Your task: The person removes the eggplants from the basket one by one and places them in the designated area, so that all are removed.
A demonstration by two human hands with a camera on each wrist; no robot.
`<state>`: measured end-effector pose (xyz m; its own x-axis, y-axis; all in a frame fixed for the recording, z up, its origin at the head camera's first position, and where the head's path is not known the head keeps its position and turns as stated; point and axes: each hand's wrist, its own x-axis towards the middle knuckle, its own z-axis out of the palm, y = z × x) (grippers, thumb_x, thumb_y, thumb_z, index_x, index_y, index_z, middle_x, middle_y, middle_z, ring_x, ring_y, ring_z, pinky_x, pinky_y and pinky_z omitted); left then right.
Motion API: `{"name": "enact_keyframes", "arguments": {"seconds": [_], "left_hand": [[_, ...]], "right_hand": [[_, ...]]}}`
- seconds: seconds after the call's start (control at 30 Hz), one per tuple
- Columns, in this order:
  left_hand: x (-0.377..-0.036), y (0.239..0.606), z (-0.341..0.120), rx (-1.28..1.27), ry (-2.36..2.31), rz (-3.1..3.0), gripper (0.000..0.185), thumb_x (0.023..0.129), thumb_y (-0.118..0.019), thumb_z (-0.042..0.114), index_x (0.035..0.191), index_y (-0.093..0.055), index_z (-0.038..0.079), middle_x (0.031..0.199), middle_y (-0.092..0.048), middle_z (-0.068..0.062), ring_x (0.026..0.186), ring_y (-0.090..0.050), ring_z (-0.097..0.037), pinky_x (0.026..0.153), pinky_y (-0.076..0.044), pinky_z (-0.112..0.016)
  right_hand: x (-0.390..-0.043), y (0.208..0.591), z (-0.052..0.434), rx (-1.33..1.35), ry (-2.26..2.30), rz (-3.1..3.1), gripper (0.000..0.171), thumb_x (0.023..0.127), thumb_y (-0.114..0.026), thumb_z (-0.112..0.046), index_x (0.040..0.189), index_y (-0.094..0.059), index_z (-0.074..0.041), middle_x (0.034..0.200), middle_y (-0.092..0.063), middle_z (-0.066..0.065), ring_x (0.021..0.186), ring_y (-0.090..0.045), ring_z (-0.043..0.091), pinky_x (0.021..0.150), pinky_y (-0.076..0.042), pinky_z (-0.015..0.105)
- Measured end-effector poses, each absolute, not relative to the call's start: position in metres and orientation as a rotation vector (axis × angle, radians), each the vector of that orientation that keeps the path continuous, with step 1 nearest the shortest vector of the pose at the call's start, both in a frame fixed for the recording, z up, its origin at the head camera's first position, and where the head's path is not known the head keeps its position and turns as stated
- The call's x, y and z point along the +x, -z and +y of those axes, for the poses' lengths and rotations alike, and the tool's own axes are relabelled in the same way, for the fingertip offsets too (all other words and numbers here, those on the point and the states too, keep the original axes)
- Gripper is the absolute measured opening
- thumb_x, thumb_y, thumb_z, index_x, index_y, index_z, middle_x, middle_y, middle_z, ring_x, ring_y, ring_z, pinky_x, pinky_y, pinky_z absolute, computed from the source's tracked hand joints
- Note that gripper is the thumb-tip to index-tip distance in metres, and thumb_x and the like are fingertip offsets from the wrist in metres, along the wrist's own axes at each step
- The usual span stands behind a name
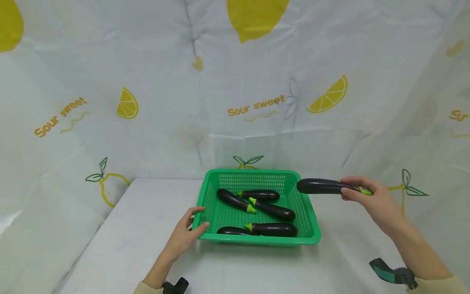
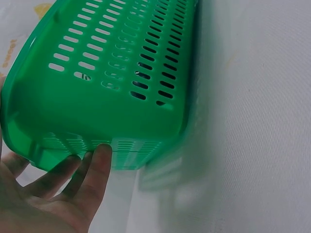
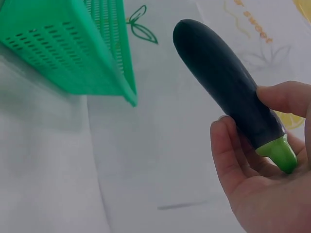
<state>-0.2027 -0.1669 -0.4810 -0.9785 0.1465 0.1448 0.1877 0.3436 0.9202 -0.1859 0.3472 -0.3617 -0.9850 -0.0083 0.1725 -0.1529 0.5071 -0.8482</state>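
Note:
A green plastic basket [image 1: 257,241] with slotted walls stands on the table, several dark purple eggplants [image 1: 273,210] with green stems lying inside. My left hand [image 1: 186,229] grips the basket's left rim, thumb over the edge and fingers against the outer wall, as the left wrist view also shows. To the right, my right hand [image 1: 371,200] holds another eggplant [image 1: 319,186] near its green stem end, between thumb and fingers. This eggplant lies level in the head view, raised, its rounded tip overlapping the basket's right rim.
A white table [image 1: 121,245] carries the basket. Behind and at both sides hangs a white sheet [image 1: 165,134] printed with yellow lemons and "Sour sweet" lettering. Dark straps [image 1: 393,274] are worn on both wrists.

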Motion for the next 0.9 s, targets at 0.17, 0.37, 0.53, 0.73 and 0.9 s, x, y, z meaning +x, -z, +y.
{"name": "enact_keyframes", "arguments": {"seconds": [0.17, 0.37, 0.53, 0.73, 0.9], "left_hand": [[-0.203, 0.479, -0.166, -0.308, 1.754, -2.541, 0.052, 0.095, -0.074, 0.028, 0.142, -0.054, 0.016, 0.149, -0.049, -0.013, 0.131, -0.054, -0.038, 0.104, -0.041, -0.064], [-0.201, 0.478, -0.165, -0.291, 1.784, -2.529, 0.051, 0.096, -0.074, 0.025, 0.142, -0.054, 0.018, 0.151, -0.046, -0.015, 0.133, -0.052, -0.04, 0.104, -0.042, -0.063], [-0.201, 0.481, -0.165, -0.283, 1.768, -2.538, 0.05, 0.096, -0.073, 0.025, 0.142, -0.054, 0.019, 0.151, -0.047, -0.016, 0.132, -0.052, -0.04, 0.102, -0.044, -0.063], [-0.201, 0.482, -0.165, -0.264, 1.759, -2.547, 0.05, 0.096, -0.074, 0.026, 0.141, -0.055, 0.021, 0.151, -0.047, -0.015, 0.132, -0.052, -0.041, 0.1, -0.046, -0.061], [-0.201, 0.482, -0.165, -0.254, 1.769, -2.546, 0.051, 0.095, -0.074, 0.027, 0.142, -0.054, 0.023, 0.151, -0.047, -0.015, 0.132, -0.052, -0.04, 0.099, -0.047, -0.06]], "right_hand": [[-0.187, 0.368, 0.362, 0.092, -1.48, -2.603, 0.037, 0.104, -0.062, -0.031, 0.136, -0.058, -0.014, 0.108, -0.061, -0.023, 0.092, -0.066, -0.004, 0.1, -0.03, 0.069], [-0.195, 0.383, 0.374, 0.094, -1.463, -2.573, 0.036, 0.103, -0.063, -0.028, 0.135, -0.06, -0.013, 0.111, -0.06, -0.022, 0.093, -0.067, -0.003, 0.085, -0.041, 0.012], [-0.204, 0.4, 0.382, 0.071, -1.494, -2.542, 0.038, 0.103, -0.064, -0.027, 0.133, -0.059, -0.005, 0.112, -0.058, -0.021, 0.092, -0.069, -0.003, 0.08, -0.041, 0.005], [-0.213, 0.424, 0.387, 0.011, -1.516, -2.552, 0.047, 0.101, -0.065, -0.032, 0.133, -0.057, 0.002, 0.112, -0.055, -0.02, 0.091, -0.071, -0.001, 0.079, -0.046, 0.006], [-0.218, 0.44, 0.389, -0.092, -1.491, -2.627, 0.056, 0.101, -0.064, -0.041, 0.137, -0.055, 0.001, 0.111, -0.061, -0.016, 0.091, -0.069, -0.004, 0.08, -0.052, 0.012]]}}
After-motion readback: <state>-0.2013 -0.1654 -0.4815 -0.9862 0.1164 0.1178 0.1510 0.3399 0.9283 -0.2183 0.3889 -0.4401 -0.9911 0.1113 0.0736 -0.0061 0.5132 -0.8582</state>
